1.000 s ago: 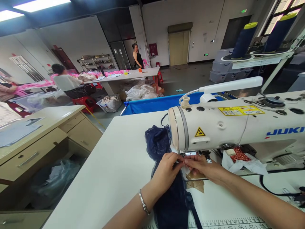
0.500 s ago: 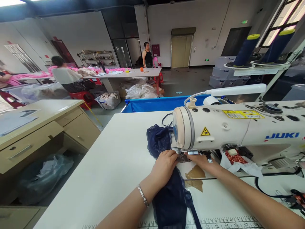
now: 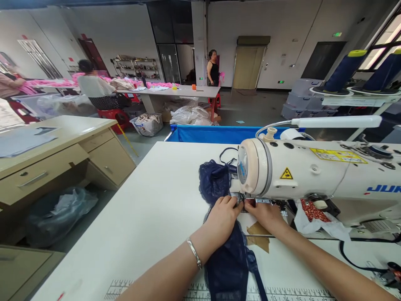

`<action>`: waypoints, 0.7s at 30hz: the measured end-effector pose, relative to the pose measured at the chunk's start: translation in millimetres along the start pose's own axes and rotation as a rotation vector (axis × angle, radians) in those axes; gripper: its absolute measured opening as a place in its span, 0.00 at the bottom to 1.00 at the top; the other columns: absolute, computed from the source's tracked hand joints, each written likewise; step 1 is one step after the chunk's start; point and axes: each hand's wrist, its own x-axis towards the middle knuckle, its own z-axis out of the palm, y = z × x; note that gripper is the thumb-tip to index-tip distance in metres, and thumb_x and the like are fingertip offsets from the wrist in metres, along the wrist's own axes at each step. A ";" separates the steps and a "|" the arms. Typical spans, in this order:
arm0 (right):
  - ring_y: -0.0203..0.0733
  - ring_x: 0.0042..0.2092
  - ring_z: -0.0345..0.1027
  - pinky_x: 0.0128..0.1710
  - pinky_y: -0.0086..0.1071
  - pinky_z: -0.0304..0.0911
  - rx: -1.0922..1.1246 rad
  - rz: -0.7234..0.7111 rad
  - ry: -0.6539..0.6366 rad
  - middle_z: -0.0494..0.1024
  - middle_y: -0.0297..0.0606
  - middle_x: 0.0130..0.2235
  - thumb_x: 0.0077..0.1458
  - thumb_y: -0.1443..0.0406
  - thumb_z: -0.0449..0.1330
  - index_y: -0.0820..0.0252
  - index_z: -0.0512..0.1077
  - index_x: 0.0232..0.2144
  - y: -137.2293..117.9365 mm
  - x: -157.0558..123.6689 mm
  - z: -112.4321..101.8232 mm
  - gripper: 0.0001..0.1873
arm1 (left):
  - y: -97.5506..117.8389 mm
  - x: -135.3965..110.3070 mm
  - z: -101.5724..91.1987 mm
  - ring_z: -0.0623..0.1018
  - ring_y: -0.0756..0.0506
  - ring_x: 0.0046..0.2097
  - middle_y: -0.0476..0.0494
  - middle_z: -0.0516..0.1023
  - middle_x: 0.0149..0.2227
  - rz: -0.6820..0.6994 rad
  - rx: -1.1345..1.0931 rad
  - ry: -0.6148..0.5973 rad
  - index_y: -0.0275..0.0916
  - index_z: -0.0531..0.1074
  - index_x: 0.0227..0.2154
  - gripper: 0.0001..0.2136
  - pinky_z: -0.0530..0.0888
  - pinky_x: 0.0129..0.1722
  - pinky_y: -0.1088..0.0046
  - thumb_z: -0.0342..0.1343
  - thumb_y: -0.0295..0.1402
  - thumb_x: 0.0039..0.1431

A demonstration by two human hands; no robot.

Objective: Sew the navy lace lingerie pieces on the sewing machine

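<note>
A navy lace bra [image 3: 227, 261] runs under the needle area of a white JUKI sewing machine [image 3: 291, 169]. Its gathered lace cup [image 3: 214, 179] lies beyond my hands, and the rest trails toward me with a strap [image 3: 258, 278] alongside. My left hand [image 3: 223, 217] rests on the fabric just left of the presser foot, its fingers together and bent over the cloth. From the right, my right hand [image 3: 266, 215] reaches under the machine head, thumb and finger pinched at the fabric edge, close to my left fingertips. The machine head partly hides the stitching spot.
A ruler tape [image 3: 285, 292] lies along the table's front edge. Brown tape pieces [image 3: 258, 242] are stuck by the machine bed. Scrap fabric [image 3: 316, 213] hangs under the machine arm. Behind the table is a blue cloth bin [image 3: 213, 134]; a wooden desk [image 3: 103, 144] stands left. Other people are farther back.
The whole scene has shifted to the right in view as the camera turned. My right fingers now show more clearly beside my left fingertips; both hands stay at the presser foot on the bra.
</note>
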 end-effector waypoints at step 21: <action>0.49 0.40 0.71 0.40 0.41 0.65 0.206 -0.171 0.279 0.79 0.41 0.44 0.61 0.74 0.48 0.45 0.69 0.56 8.2 -24.2 -15.3 0.27 | 1.8 7.4 0.5 0.71 0.39 0.48 0.41 0.72 0.46 -0.007 0.055 -0.022 0.37 0.66 0.55 0.17 0.73 0.48 0.60 0.50 0.24 0.63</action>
